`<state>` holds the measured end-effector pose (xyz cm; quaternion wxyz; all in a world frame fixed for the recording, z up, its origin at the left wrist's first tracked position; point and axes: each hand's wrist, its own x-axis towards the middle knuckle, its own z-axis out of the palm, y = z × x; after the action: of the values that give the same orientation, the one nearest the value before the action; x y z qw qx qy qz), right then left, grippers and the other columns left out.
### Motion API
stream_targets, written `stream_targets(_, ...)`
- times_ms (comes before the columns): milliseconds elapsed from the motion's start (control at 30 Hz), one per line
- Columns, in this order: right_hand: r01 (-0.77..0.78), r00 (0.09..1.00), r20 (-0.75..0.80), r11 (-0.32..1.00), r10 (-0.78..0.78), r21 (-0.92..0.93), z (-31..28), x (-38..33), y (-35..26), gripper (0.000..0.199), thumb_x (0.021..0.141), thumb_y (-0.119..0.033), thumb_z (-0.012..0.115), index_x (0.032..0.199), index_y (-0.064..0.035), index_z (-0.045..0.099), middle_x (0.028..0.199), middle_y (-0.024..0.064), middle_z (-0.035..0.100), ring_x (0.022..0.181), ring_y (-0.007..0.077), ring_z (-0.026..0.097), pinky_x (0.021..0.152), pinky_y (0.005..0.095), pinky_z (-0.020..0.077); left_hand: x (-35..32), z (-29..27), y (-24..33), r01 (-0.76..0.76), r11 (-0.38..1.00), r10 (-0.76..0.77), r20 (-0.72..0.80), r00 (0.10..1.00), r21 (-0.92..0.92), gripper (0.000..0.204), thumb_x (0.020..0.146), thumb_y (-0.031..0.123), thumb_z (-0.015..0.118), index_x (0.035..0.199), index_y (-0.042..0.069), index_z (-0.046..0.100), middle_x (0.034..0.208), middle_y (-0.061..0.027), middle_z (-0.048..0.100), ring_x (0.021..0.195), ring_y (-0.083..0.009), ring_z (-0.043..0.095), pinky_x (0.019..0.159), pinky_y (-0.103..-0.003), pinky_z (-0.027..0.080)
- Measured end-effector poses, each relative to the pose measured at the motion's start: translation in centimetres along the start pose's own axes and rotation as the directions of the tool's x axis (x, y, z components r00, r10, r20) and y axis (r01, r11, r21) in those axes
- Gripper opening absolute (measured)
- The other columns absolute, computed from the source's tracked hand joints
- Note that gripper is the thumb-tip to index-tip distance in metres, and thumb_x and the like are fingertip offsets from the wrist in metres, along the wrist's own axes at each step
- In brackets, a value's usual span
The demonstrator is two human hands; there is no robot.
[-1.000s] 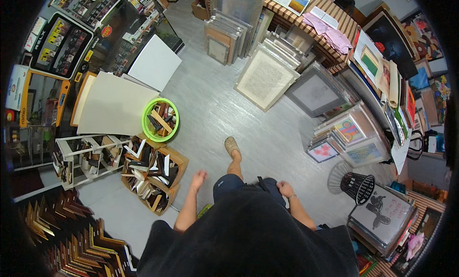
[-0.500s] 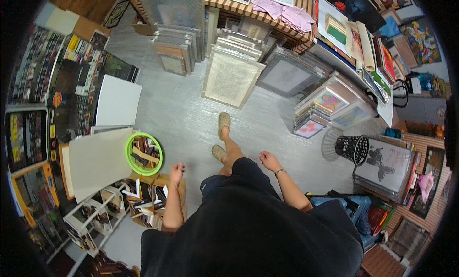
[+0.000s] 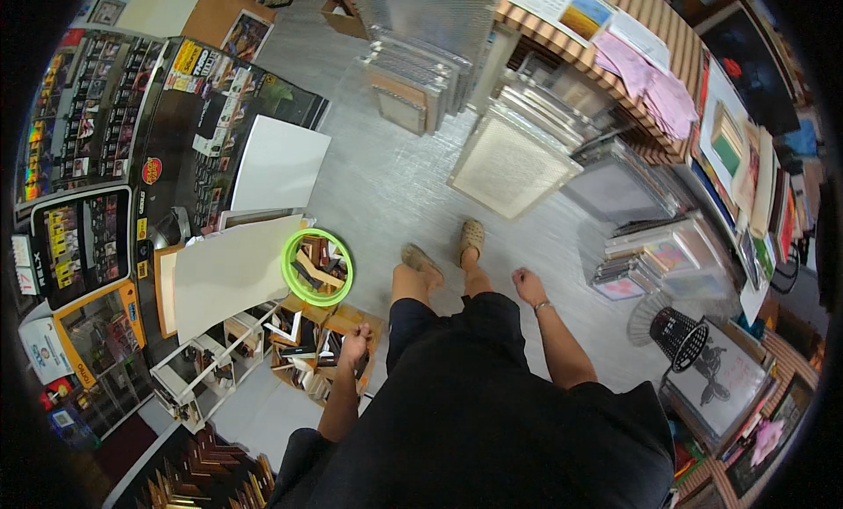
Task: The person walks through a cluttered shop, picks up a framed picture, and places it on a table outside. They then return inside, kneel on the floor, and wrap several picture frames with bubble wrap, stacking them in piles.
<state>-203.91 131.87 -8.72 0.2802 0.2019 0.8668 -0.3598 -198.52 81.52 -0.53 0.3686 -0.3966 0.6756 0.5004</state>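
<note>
You stood on the grey floor (image 3: 386, 180) mid-frame, with leaning framed panels (image 3: 509, 162) above you and a big white board (image 3: 230, 272) at left. Just right of that board sat the green-rimmed bucket (image 3: 317, 267) of frame offcuts, and below it the wooden crate (image 3: 312, 351) of corner samples. Your left hand (image 3: 355, 342) hung over that crate, fingers curled narrow and holding nothing I could make out; your right hand (image 3: 529, 286) hung loosely curled and empty, clear of the stacks at right. To reach into the crate well, you needed to open the left fingers first and come straight down, clear of the bucket's rim.
</note>
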Motion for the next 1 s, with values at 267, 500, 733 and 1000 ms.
stream_targets(267,0.108,0.991,-0.092,0.980,-0.094,0.166,-4.5,11.5,-15.1,0.027,0.091,-0.025,0.054,0.097,0.0001,0.061,0.082,0.0202,0.065,0.078,0.0348,0.064,0.069,0.0392,0.0491,8.5,-3.0,11.9,-0.310,0.932,0.304,0.061,0.951,0.187,0.040,0.092,0.035,0.055,0.110,-0.001,0.057,0.090,-0.0090,0.062,0.081,-0.0171,0.060,0.077,-0.031,0.047)
stream_targets(500,0.086,0.977,0.188,0.993,-0.101,0.085,6.9,12.1,-14.6,0.026,0.095,-0.024,0.051,0.096,0.0007,0.059,0.075,0.0062,0.060,0.066,0.0125,0.056,0.061,0.0276,0.0480,12.7,-11.5,17.2,-0.134,0.974,0.141,-0.027,0.990,0.181,0.044,0.092,0.038,0.051,0.111,-0.001,0.056,0.098,-0.0168,0.063,0.089,-0.0275,0.062,0.079,-0.038,0.047)
stream_targets(733,0.238,0.903,0.356,0.970,-0.240,0.051,12.6,7.7,-22.2,0.033,0.093,-0.030,0.053,0.101,0.0013,0.061,0.084,0.0102,0.065,0.075,0.0184,0.062,0.066,0.0294,0.0474,15.3,-17.9,15.4,-0.064,0.997,0.071,-0.217,0.974,0.036,0.047,0.090,0.041,0.053,0.109,-0.001,0.058,0.107,-0.0203,0.062,0.098,-0.0349,0.059,0.083,-0.042,0.045)
stream_targets(1000,-0.095,0.984,0.176,0.922,0.030,0.375,4.2,10.2,-28.0,0.030,0.095,-0.026,0.053,0.107,0.0008,0.058,0.086,0.0096,0.064,0.072,0.0165,0.062,0.063,0.0286,0.0497,18.2,-15.7,20.6,-0.164,0.972,0.167,-0.008,0.986,0.166,0.057,0.085,0.047,0.053,0.112,-0.002,0.058,0.107,-0.0242,0.062,0.101,-0.0366,0.059,0.087,-0.043,0.045)
